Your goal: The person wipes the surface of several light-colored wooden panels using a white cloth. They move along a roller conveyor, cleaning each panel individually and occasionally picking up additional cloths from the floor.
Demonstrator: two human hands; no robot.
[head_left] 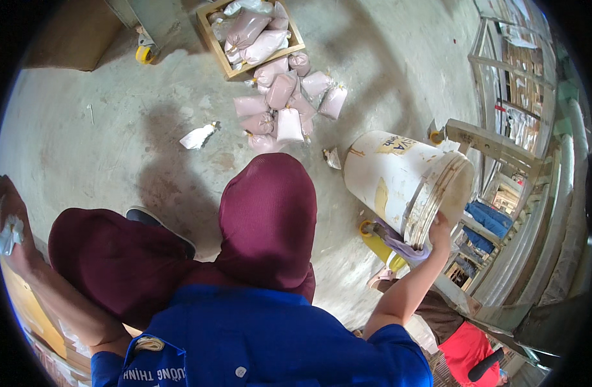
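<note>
At the left edge, my left hand [11, 205] is closed around a crumpled, whitish plastic bag [11, 235]. My right hand [439, 231] grips the rim of a large white plastic bucket [383, 171], with its fingers partly hidden at the mouth. The bucket is tilted well over, its mouth turned to the right, and brownish stains mark its side. In front of my knees lies a heap of tied plastic bags [280, 90] filled with pinkish material. More filled bags [249, 29] lie in a wooden crate [298, 49] behind the heap.
A small white bag [198, 137] and a scrap [332, 158] lie on the concrete floor. Purple cloth [402, 245] hangs by the bucket. A metal rack [489, 138] and long wrapped rolls [542, 238] stand right. Another person in red [466, 355] is at lower right.
</note>
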